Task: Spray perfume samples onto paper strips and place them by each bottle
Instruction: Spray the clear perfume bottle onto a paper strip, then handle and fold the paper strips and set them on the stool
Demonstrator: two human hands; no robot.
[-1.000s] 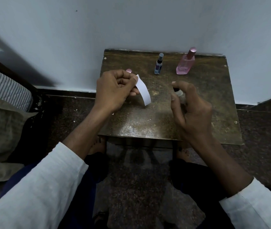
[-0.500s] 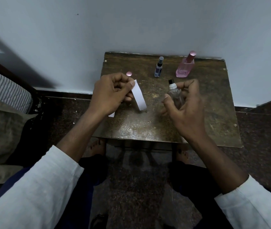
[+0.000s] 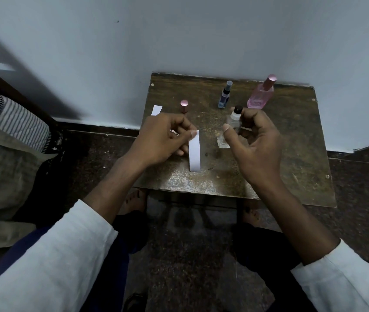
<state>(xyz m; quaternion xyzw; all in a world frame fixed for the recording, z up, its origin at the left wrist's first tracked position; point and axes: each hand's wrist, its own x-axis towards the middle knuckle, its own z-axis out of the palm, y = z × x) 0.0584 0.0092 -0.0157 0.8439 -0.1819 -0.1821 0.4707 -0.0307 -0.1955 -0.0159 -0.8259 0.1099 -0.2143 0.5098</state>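
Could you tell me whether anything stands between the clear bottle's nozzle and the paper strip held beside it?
Nothing visible does: the clear bottle in the right hand faces the paper strip pinched by the left hand across an open gap.

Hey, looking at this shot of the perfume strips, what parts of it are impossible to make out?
- Clear bottle, head view: its back side is hidden by the right hand.
- Second paper strip: lower part hidden behind the left hand.
- Blue bottle and pink bottle: labels too small to read.
- Paper strip: any spray mark is not visible.
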